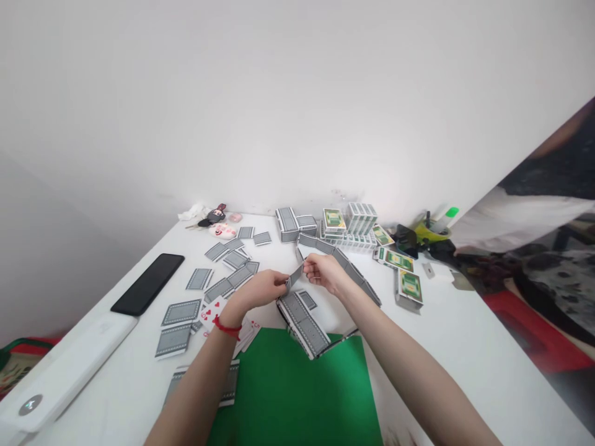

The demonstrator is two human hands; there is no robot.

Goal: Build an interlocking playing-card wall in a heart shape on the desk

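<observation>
My left hand (267, 288), with a red string bracelet at the wrist, pinches one end of a grey-backed playing card (294, 278). The fingers of my right hand (320, 271) are closed on the card's other end. Just below lies a flat grey card structure (305, 323) with a smaller card piece (307, 300) beside it. A curved wall of joined cards (354, 272) runs behind and to the right of my right hand. Scattered grey-backed cards (181, 311) and some face-up red-suited cards (212, 311) lie left of my left hand.
A green mat (302, 390) covers the near middle. Card blocks (288, 223) and green card boxes (409, 286) stand toward the back and right. A black phone (149, 284) and white device (69, 365) lie left. Beyond the right edge, a person's clothing (534, 204) shows.
</observation>
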